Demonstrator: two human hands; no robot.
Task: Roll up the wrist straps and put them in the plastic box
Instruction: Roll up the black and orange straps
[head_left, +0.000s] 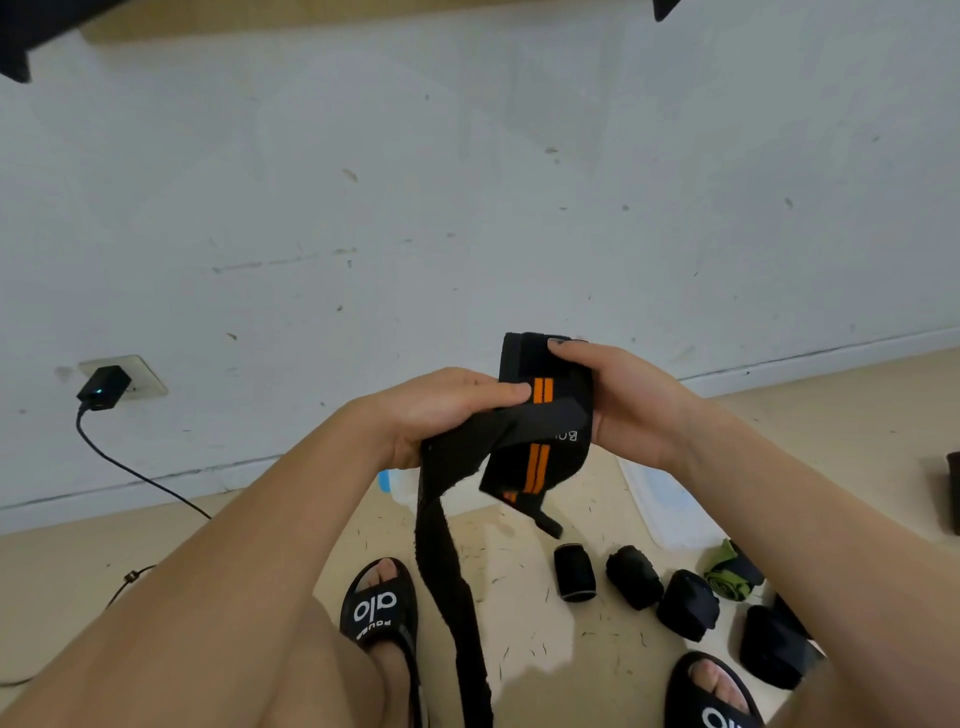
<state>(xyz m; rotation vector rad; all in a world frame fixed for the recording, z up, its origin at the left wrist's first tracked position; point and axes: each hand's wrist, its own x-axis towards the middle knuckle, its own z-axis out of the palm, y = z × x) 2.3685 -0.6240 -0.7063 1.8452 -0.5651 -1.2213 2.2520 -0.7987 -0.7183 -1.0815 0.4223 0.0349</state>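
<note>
Held close under the camera, the black-and-orange wrist strap (540, 415) is clenched by the left hand (441, 410) and right hand (623, 405). Its loose tail could unwind the roll if tension is lost. The plastic box (670, 514) lies on the floor below.

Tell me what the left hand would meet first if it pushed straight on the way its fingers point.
The left hand points rightward, its fingers already on the black-and-orange wrist strap. Straight on lies that strap's rolled part, then probably the right hand holding its far side, though depth is unclear.
</note>
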